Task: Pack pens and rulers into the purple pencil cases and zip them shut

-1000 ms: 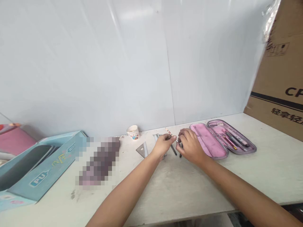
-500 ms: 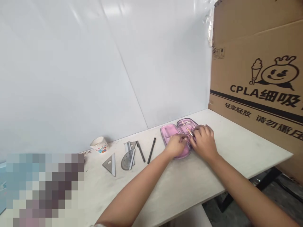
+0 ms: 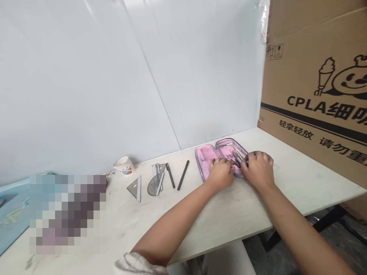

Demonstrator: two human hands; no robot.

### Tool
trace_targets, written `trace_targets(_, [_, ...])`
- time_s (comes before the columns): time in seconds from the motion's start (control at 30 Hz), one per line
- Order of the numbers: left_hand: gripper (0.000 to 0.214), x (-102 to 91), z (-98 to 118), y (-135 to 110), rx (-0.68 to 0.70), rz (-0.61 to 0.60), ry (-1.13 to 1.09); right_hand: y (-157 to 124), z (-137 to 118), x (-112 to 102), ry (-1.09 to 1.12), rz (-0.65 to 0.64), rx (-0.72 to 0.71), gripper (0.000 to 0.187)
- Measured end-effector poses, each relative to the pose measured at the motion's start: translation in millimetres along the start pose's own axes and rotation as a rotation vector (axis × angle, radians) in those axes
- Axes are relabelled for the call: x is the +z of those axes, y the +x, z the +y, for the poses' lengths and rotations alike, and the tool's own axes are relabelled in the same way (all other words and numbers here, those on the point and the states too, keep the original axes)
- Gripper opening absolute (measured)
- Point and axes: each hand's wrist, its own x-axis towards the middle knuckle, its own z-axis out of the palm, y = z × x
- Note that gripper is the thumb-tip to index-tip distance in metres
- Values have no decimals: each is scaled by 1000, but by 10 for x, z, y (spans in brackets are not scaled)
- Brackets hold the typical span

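An open pink-lined pencil case point(image 3: 221, 154) lies on the white table, with both halves spread and a purple rim. My left hand point(image 3: 221, 173) rests over its near middle, fingertips down on the pink lining. My right hand point(image 3: 259, 169) sits at the case's right end, fingers against several pens and pencils point(image 3: 238, 157) in the far half. Those pens are partly hidden by my fingers, so I cannot tell whether either hand grips one.
To the left on the table lie two dark pens point(image 3: 183, 175), a protractor point(image 3: 154, 187), a set square point(image 3: 135, 188) and a paper cup point(image 3: 123, 165). A cardboard carton point(image 3: 315, 95) stands at the right, a pixelated patch point(image 3: 67, 210) covers the left, and a white wall point(image 3: 86, 95) stands behind.
My hands have moved from the table beside the case onto the case, and the striped pencil held earlier is no longer visible in them. The view has turned right, bringing the carton further in.
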Motion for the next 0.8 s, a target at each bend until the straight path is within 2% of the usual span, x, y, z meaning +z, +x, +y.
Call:
trace_targets(0.17, [36, -200, -260, -291, -76, 38, -47, -44, 28, 26, -5, 8, -35, 27])
trace_targets(0.27, [36, -365, -542, -531, -160, 47, -47, -38, 10, 34, -36, -8, -48, 30])
trace_targets(0.37, [36, -509, -839, -779, -259, 53, -55, 8, -177, -10, -30, -42, -115, 30])
trace_targets(0.47, [35, -591, -1075, -1001, -331, 60, -69, 45, -619, -118, 32, -96, -269, 30])
trace_targets(0.6, [34, -631, -1276, -1270, -333, 104, -90, -7, -1436, -239, 119, -192, -466, 32])
trace_targets(0.7, [32, -679, -1392, -1494, -318, 142, -90, -108, -1945, -209, 95, -332, -460, 40])
trace_targets(0.8, [31, -755, -1520, -1751, -335, 150, -83, -190, -2217, -106, 21, -463, -388, 43])
